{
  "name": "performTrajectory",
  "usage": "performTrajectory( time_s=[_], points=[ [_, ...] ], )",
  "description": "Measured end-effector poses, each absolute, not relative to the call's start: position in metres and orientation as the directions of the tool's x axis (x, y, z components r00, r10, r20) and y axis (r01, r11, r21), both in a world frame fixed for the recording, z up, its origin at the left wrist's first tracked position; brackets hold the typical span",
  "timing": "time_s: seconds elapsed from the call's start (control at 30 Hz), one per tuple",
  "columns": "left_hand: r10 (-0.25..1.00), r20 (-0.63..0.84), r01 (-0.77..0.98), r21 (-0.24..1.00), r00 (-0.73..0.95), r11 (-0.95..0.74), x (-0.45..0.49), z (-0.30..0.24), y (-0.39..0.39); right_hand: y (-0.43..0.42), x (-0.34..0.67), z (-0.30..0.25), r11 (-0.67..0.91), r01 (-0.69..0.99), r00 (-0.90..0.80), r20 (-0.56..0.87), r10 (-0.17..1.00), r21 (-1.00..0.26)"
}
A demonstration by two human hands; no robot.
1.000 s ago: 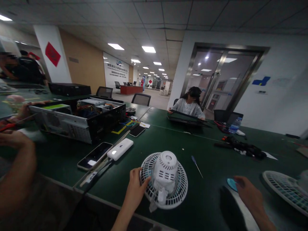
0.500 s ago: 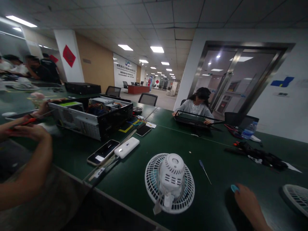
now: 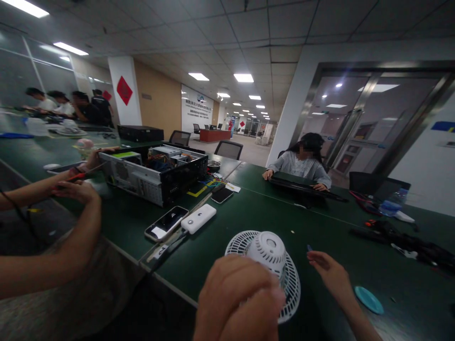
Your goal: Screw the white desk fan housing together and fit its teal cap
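Note:
My left hand (image 3: 238, 300) is raised close to the camera with its fingers curled closed. Whatever it may hold is hidden. Behind it, a white fan body (image 3: 268, 246) lies face down on its round grille (image 3: 294, 284), partly covered by that hand. Farther right, my right hand (image 3: 330, 272) is at the table top, its fingers pinched on a screwdriver (image 3: 309, 247). Only the tip of the blue handle shows; the shaft is out of sight behind the fingers. A turquoise disc (image 3: 368, 299) lies flat beside my right forearm.
Left of the fan are a white power bank (image 3: 199, 219) with a cable and two phones (image 3: 167, 223). Beyond stands an open computer case (image 3: 142, 177), with a co-worker's hands (image 3: 80, 184) beside it. Another person (image 3: 298, 166) sits opposite, holding a dark panel (image 3: 293, 187).
My left hand has come into view before the fan. My right hand has left the turquoise disc on the table and moved to the screwdriver. The whole view has shifted left.

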State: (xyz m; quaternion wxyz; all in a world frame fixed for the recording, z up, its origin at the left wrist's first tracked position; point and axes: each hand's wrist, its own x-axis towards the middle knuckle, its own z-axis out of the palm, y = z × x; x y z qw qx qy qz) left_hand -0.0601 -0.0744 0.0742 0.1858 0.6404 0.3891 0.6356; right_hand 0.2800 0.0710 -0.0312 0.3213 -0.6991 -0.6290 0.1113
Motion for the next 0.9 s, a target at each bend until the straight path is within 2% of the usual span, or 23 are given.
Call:
performTrajectory(
  time_s=[0.07, 0.1, 0.17, 0.27, 0.43, 0.7, 0.9],
  points=[
    [0.689, 0.725, 0.339, 0.645, 0.013, -0.685, -0.038, 0.083, -0.060, 0.079, 0.264, -0.034, 0.032, 0.797, 0.146, 0.244, 0.959, -0.603],
    [0.699, 0.712, 0.356, 0.638, 0.064, -0.683, -0.028, 0.084, -0.050, 0.083, 0.257, -0.035, 0.047, 0.796, 0.129, 0.246, 0.961, -0.603],
    [0.775, 0.624, 0.338, 0.712, 0.096, -0.616, -0.009, 0.080, -0.030, 0.089, 0.246, -0.037, 0.080, 0.800, 0.095, 0.257, 0.962, -0.595],
    [0.899, 0.436, 0.280, 0.860, 0.032, -0.427, 0.009, 0.064, -0.004, 0.096, 0.235, -0.041, 0.125, 0.812, 0.049, 0.281, 0.958, -0.569],
    [0.963, 0.257, 0.229, 0.935, 0.088, -0.270, 0.015, 0.041, 0.021, 0.104, 0.232, -0.048, 0.169, 0.838, -0.011, 0.294, 0.956, -0.518],
    [0.961, 0.254, 0.145, 0.952, 0.113, -0.268, -0.002, 0.039, 0.023, 0.101, 0.248, -0.054, 0.180, 0.874, -0.074, 0.242, 0.967, -0.452],
    [0.963, 0.233, 0.191, 0.947, 0.138, -0.257, -0.004, 0.041, 0.020, 0.101, 0.258, -0.049, 0.173, 0.894, -0.097, 0.198, 0.975, -0.414]
  ],
)
